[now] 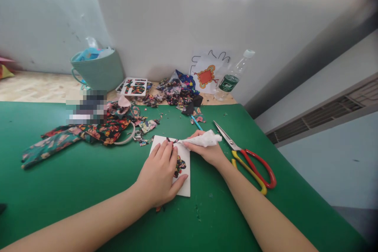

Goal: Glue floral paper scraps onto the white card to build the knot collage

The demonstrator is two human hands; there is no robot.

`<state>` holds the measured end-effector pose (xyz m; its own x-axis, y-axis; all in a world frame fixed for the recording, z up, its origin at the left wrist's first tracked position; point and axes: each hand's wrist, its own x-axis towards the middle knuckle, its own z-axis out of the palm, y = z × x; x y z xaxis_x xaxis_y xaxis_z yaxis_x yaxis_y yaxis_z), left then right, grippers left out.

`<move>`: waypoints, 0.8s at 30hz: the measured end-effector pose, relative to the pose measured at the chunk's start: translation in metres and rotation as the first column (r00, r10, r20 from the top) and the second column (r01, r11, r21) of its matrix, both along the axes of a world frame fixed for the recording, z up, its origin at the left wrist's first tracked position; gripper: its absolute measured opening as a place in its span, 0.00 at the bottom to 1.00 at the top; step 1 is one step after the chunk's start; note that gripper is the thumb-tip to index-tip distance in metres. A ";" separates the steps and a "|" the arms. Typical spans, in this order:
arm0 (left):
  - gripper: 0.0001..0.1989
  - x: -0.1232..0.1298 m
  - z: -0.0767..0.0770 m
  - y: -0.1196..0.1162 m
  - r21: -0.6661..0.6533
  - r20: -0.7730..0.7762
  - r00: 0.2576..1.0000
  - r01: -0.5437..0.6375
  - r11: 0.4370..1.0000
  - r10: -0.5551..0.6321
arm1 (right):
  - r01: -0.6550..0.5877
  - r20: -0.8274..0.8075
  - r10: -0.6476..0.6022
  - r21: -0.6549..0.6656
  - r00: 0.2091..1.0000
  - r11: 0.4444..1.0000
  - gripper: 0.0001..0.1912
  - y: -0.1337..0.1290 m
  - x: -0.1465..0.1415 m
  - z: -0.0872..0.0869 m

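A white card point(184, 187) with dark floral fabric pieces point(179, 166) on it lies on the green tabletop. My left hand point(159, 169) rests flat across the card, fingers stretched out and hiding part of it. Closed around a white cone-shaped bag point(203, 139), my right hand point(209, 153) brings its narrow tip to the card's upper edge, by a strip of dark fabric. What is inside the bag does not show. Behind the right hand a blue stick or pen point(197, 123) lies partly covered.
Scissors point(245, 157) with red and yellow handles lie at right, blades apart. Floral cloth point(97, 132) and a tape ring point(126, 136) are at left. Along the wall stand a green basket point(99, 71), stacked cards point(136, 87), fabric scraps point(177, 90), a drawing point(206, 76) and a bottle point(232, 80).
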<state>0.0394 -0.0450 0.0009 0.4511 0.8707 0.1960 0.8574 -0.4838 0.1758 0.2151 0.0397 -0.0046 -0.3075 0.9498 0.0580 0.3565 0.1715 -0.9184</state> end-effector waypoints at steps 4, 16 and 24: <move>0.32 0.000 0.000 0.000 -0.002 -0.012 1.000 -0.006 1.000 0.006 | -0.002 0.018 0.002 0.001 1.000 1.000 0.11 0.000 0.000 0.001; 0.31 0.000 -0.003 0.001 0.005 0.009 1.000 -0.007 1.000 0.007 | -0.054 0.017 0.053 0.078 0.998 0.995 0.10 0.000 0.000 0.001; 0.32 0.001 -0.001 0.001 -0.002 -0.032 0.999 -0.016 1.000 0.016 | -0.060 0.040 0.058 0.059 0.998 0.996 0.09 0.001 0.004 -0.001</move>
<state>0.0402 -0.0443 -0.0004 0.4434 0.8780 0.1802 0.8700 -0.4699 0.1490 0.2186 0.0411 -0.0053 -0.3657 0.9252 0.1015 0.3784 0.2474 -0.8920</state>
